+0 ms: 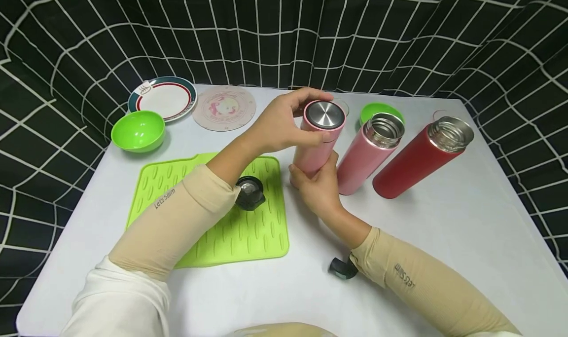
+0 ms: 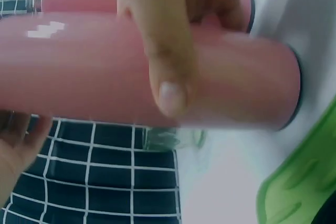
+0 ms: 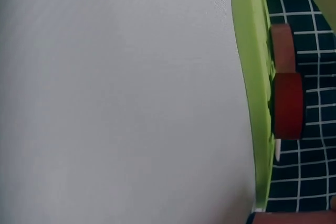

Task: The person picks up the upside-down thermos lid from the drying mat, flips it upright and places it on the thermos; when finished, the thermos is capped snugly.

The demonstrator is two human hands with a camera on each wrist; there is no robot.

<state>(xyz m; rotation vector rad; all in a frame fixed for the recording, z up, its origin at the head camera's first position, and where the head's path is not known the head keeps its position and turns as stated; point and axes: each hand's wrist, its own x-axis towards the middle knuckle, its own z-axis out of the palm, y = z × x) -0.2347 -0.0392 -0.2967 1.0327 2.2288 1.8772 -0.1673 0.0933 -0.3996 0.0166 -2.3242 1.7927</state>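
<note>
Left hand (image 1: 284, 122) is curling fingers round steel-topped pink lid (image 1: 325, 115) of tall pink cylindrical bottle (image 1: 308, 158), right hand (image 1: 320, 189) is gripping its lower body, bottle is standing between lime-green ridged mat (image 1: 259, 241) and uncapped steel-necked pink bottle (image 1: 366, 160).

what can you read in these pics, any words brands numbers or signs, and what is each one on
"Let's Slim", as best it reads: on the beige left sleeve.
"Let's Slim", upside down in the head view: on the beige right sleeve.
Pink print around the picture on the round mat: too small and faint to read.
Plate: a steaming-cup drawing, no readable words.
Held pink bottle: no text visible.
</note>
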